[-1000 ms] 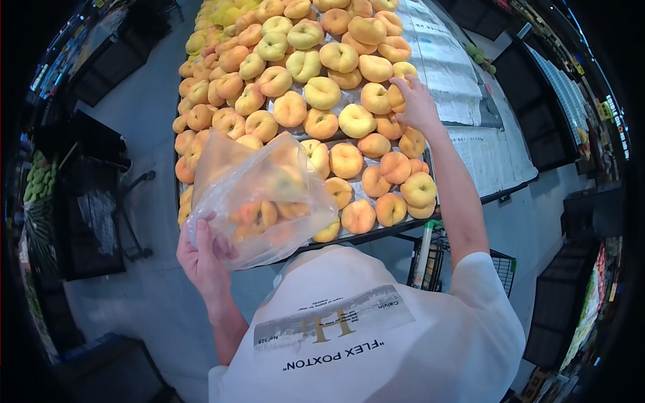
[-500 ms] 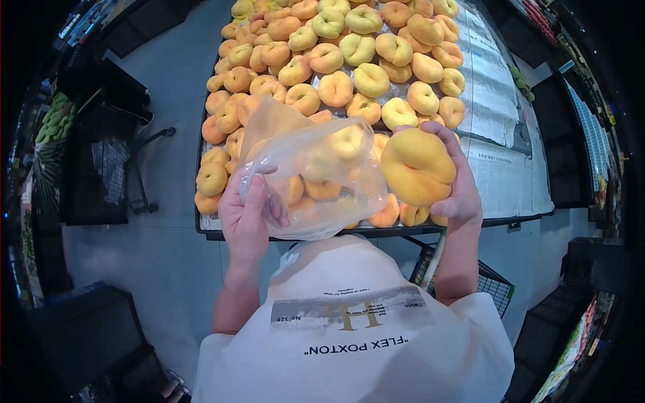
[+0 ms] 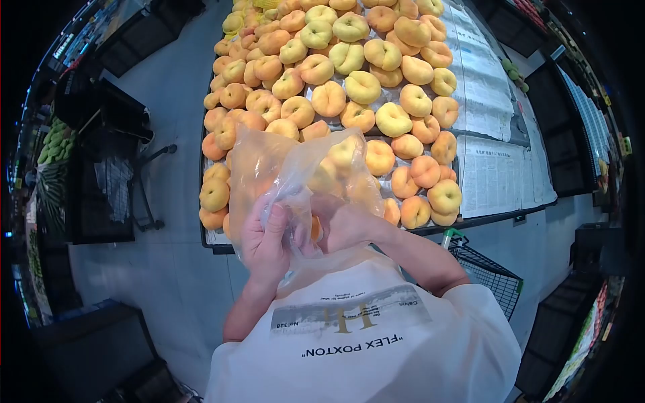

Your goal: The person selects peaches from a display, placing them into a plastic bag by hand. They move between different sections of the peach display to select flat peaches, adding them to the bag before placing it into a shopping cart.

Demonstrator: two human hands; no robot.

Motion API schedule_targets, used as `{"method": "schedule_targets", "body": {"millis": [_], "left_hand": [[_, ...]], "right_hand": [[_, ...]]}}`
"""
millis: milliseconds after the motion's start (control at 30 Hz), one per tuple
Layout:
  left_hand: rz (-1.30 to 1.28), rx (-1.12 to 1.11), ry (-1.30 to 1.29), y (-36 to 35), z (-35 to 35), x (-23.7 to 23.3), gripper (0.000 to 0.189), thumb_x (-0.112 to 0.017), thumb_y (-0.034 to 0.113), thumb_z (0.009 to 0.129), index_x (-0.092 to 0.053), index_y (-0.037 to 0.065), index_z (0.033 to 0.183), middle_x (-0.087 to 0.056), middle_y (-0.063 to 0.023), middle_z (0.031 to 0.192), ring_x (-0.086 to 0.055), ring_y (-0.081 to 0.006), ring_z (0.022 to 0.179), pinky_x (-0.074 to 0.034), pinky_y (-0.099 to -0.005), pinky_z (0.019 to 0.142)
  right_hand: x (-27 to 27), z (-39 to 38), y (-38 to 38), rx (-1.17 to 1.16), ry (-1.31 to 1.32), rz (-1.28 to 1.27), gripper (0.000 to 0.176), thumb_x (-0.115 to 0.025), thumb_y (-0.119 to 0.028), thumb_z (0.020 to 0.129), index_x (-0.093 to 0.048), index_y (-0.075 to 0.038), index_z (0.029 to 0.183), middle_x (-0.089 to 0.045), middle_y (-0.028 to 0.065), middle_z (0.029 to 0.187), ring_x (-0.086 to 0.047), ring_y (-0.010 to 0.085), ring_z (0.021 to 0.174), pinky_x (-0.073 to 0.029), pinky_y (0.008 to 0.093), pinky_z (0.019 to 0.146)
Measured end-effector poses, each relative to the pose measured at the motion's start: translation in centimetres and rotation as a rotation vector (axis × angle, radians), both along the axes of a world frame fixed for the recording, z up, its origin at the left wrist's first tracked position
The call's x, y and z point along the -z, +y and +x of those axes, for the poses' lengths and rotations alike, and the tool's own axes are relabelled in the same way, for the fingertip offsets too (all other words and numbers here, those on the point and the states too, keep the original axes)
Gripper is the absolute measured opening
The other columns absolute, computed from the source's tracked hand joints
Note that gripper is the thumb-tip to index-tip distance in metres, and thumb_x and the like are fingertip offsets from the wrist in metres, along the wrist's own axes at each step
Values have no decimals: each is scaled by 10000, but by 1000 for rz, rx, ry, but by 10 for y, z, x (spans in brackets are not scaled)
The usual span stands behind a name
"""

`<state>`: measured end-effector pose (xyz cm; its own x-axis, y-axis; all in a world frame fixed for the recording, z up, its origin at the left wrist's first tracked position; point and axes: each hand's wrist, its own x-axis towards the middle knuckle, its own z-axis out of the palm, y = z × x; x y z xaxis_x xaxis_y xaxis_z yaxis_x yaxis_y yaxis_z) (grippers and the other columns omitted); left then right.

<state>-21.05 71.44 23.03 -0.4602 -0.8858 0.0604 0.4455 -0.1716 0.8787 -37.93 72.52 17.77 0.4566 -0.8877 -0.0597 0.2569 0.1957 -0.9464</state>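
Note:
A clear plastic bag (image 3: 269, 158) spreads in front of my chest, over the near edge of the fruit display. My left hand (image 3: 269, 232) is closed on the bag's left side, thumb on top. My right hand (image 3: 339, 225) reaches into the bag from the right; its fingers are behind or inside the plastic, and what they hold is hidden. Flat yellow-orange peaches (image 3: 329, 99) lie in rows beyond the bag, and some show through the plastic.
Newspaper sheets (image 3: 497, 168) cover the right part of the display table. A shopping basket or cart (image 3: 494, 275) stands below the table's right front edge. A black cart (image 3: 124, 161) is on the left, with green produce (image 3: 57, 142) beyond it.
My right hand has moved left from beside the bag into it, and the large peach it held is no longer visible. My left hand and the bag have shifted slightly right.

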Motion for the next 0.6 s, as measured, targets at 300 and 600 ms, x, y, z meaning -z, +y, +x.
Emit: {"method": "schedule_targets", "body": {"millis": [300, 600], "left_hand": [[179, 64, -14, 14, 2, -9, 380, -467, 290, 1090, -555, -23, 1287, -526, -32, 661, -503, -124, 489, -455, -274, 455], [175, -135, 55, 8, 8, -18, 419, -372, 318, 1109, -550, -35, 1248, -511, -32, 591, -467, -124, 403, -421, -259, 396]], "right_hand": [[22, 6, -46, 285, 115, -417, 533, -721, -156, 923, -490, -76, 1397, -614, 47, 1183, -611, 155, 1036, -529, 324, 894], [-60, 2, -92, 140, 1086, -481, 353, -719, -201, 870, -626, -68, 1184, -658, 128, 1108, -648, 239, 995, -536, 369, 838]]}}
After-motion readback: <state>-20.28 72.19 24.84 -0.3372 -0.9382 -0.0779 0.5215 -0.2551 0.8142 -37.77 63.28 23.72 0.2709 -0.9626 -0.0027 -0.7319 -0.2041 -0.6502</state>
